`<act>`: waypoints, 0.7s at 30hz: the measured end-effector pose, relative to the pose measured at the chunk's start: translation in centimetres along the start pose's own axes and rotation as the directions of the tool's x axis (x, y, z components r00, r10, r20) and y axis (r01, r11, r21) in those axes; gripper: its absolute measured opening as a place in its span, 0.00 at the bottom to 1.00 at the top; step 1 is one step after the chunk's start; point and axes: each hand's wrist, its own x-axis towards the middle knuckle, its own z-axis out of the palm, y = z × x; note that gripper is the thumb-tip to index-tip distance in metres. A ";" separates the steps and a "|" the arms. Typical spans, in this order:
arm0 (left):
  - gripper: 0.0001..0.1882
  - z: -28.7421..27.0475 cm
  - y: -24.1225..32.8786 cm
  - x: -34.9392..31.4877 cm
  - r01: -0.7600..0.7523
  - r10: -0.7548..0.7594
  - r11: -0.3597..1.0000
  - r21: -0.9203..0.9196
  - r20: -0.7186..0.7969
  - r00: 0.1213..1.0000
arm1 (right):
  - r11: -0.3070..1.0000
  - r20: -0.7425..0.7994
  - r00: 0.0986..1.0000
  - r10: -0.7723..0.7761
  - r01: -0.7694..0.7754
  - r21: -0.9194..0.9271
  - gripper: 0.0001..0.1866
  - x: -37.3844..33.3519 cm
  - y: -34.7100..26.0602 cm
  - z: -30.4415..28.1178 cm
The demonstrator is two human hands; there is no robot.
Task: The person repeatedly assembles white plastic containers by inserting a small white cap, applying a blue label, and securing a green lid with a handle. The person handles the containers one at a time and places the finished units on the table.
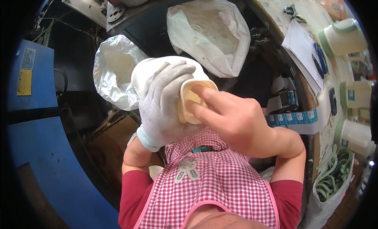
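A white plastic container with a cream-coloured, rounded-square mouth is held in front of my chest, its mouth facing right. My left hand, in a pale grey knit glove, is closed around its side with the fingers over the top. My bare right hand comes from the right with the thumb and a finger reaching into the mouth. Those fingertips are partly hidden inside, and whatever they pinch cannot be made out. The other fingers are curled.
Ahead stands an open white bag of clear rings; a second white bag is left of the container. On the right bench are papers and several lidded jugs. Green strips fill a sack; blue panels stand left.
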 end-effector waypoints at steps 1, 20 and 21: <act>0.43 0.2 0.1 0.0 -0.002 0.002 1.000 0.014 -0.007 1.000 | 0.998 -0.022 1.000 -0.015 0.014 -0.060 0.21 -0.1 -0.2 0.2; 0.43 1.0 0.4 -0.6 -0.001 0.001 1.000 -0.017 -0.042 0.999 | 0.979 0.002 0.990 -0.138 0.137 -0.150 0.19 -0.1 0.9 1.2; 0.42 1.3 0.4 -0.7 0.013 -0.016 0.998 -0.056 -0.060 0.998 | 0.975 -0.011 0.989 -0.149 0.145 -0.166 0.19 -0.1 1.1 1.4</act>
